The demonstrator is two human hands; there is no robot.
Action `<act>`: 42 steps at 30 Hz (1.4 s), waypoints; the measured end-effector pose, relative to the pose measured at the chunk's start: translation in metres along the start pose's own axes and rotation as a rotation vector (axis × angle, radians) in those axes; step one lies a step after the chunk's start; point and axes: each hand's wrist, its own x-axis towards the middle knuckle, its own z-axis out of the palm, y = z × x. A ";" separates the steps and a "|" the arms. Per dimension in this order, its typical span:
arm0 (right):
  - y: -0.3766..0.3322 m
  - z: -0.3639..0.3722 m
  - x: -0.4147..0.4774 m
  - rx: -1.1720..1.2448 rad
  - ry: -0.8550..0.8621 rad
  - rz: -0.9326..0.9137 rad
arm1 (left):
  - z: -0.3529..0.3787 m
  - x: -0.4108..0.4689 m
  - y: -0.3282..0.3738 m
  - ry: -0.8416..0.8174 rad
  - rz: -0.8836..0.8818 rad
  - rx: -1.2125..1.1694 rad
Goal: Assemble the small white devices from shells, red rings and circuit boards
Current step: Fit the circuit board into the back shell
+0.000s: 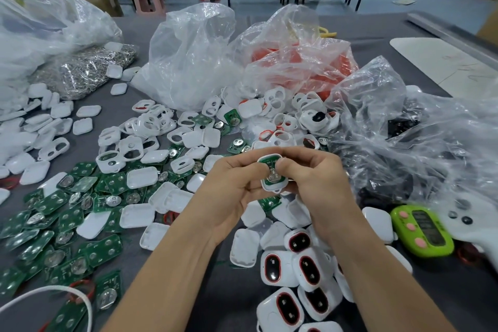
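Just above the centre of the frame, the left hand (237,188) and the right hand (318,183) hold one white shell (270,188) between them, raised over the clutter on the grey table (350,27). A green circuit board (265,162) sits inside the shell, face up, with a round metal cell clip in its middle. Both thumbs press on the board from either side, and the other fingers (304,162) curl under and behind the shell, pinching it. Whether the board is fully seated is hard to tell, as the thumbs cover its edges.

Loose circuit boards (54,210) are heaped at the lower left, mixed with plain white covers (137,214). Open-faced shells (134,129) lie scattered across the middle. Finished devices (299,259), each with a dark oval pad ringed in red, lie at the lower centre beneath the right forearm. A clear bag of red rings (301,62) stands at the upper centre, beside a white plastic bag (188,56). A lime-green timer (421,229) lies at the lower right.
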 end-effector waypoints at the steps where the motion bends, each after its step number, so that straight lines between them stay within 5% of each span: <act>1: 0.001 0.001 0.000 -0.007 0.004 -0.007 | 0.000 0.000 0.000 0.010 -0.001 -0.003; 14: 0.009 0.004 0.001 -0.063 -0.009 -0.034 | 0.007 0.000 -0.002 0.131 0.072 0.039; 20: 0.000 -0.002 -0.002 -0.072 -0.176 -0.032 | 0.003 0.001 0.000 0.136 0.032 0.016; 31: 0.004 0.005 -0.001 -0.125 -0.011 -0.001 | 0.008 0.000 -0.003 0.145 0.030 0.056; 42: 0.001 0.003 -0.005 -0.189 -0.140 -0.073 | 0.007 -0.002 -0.006 0.229 0.101 0.191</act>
